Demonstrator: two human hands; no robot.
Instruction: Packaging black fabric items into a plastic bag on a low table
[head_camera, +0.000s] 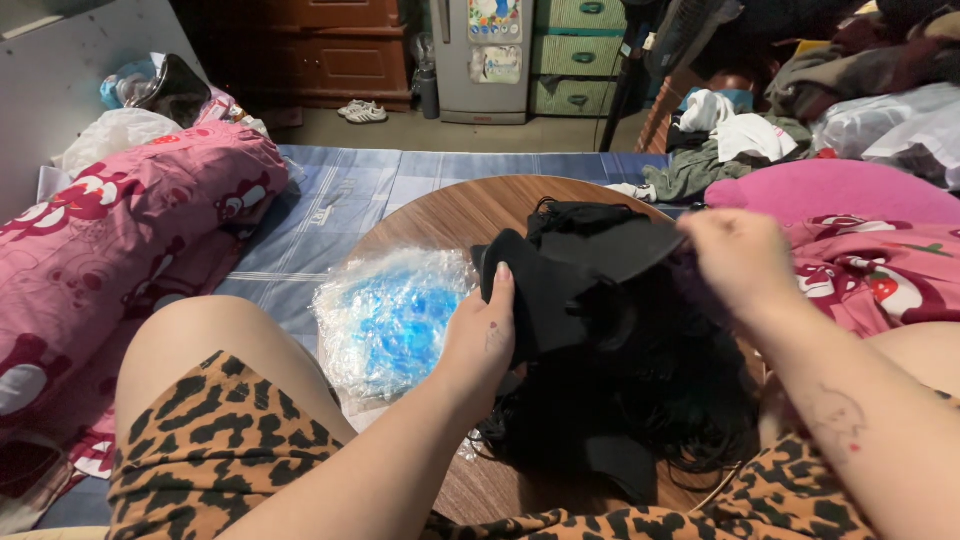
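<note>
- Head view: the left hand (487, 335) pinches a black face mask (560, 290), thumb pressed on its near face and fingers hidden behind it.
- Head view: the right hand (738, 258) is closed on the mask's upper right edge; its fingertips are blurred, so how tight the pinch is cannot be told.
- Head view: the mask hangs between the two hands above a round wooden table (440, 215), its long axis running left to right and rising toward the right hand.
- Head view: a heap of black masks (640, 400) with loose ear loops lies right below, nearer the right hand.
- Head view: a crinkled clear plastic bag (385, 320) lies just left of the left hand.
</note>
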